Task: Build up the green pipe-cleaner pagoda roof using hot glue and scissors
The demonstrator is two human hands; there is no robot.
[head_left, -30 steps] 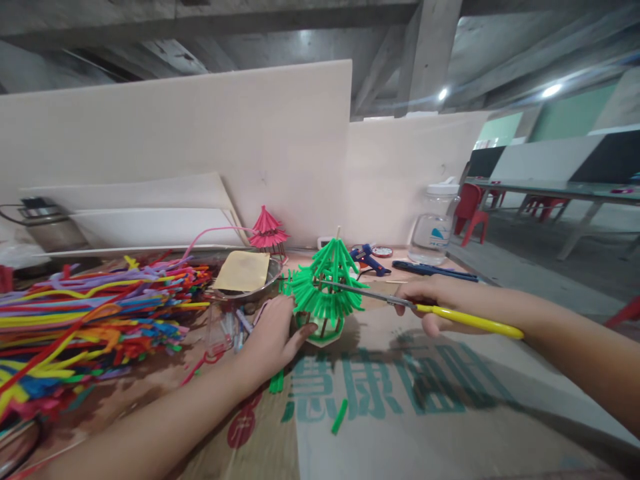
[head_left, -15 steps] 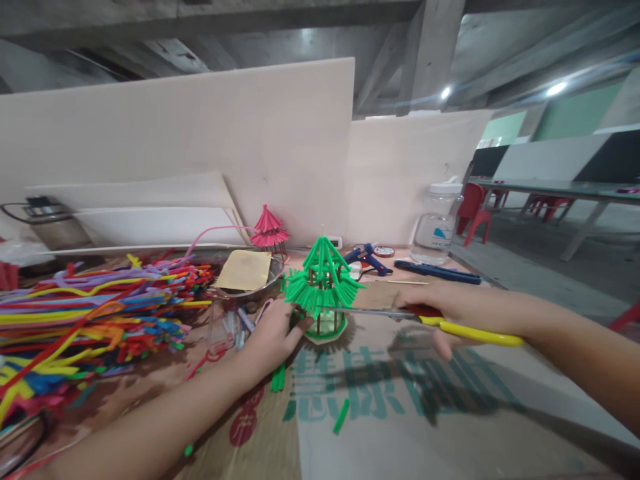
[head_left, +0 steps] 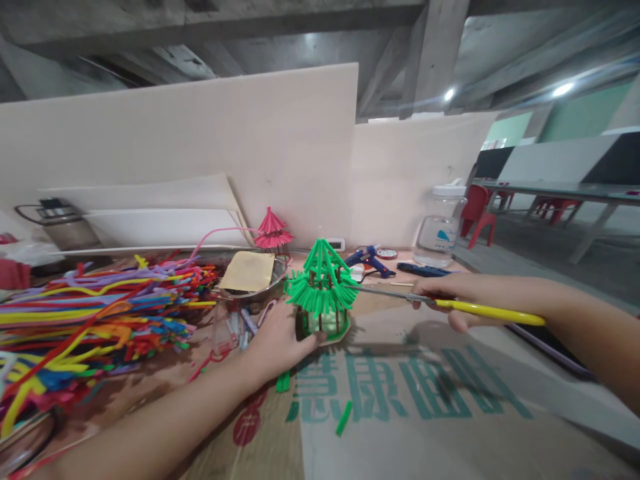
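A small model pavilion (head_left: 324, 293) made of green pipe cleaners, with a two-tiered roof and brown posts, stands upright in the middle of the table. My left hand (head_left: 277, 339) is closed on the left side of its base, the thumb lying across the front edge. In my right hand (head_left: 443, 293) is a pair of scissors (head_left: 487, 311) with yellow handles, held level. The blades point left, and their tips reach the right edge of the lower roof. A short cut piece of green pipe cleaner (head_left: 343, 419) lies in front on the cardboard.
Piled pipe cleaners (head_left: 90, 320) in many colours cover the left side. Behind are a pink model pavilion (head_left: 273, 230), a metal bowl (head_left: 277, 275) under yellow paper (head_left: 247, 271), a blue glue gun (head_left: 370, 259) and a clear water bottle (head_left: 437, 227). A dark flat device (head_left: 555, 350) lies below my right forearm.
The scissors have risen from below the lower roof to its right edge, and my right hand has shifted slightly right. My left thumb has moved onto the front of the base.
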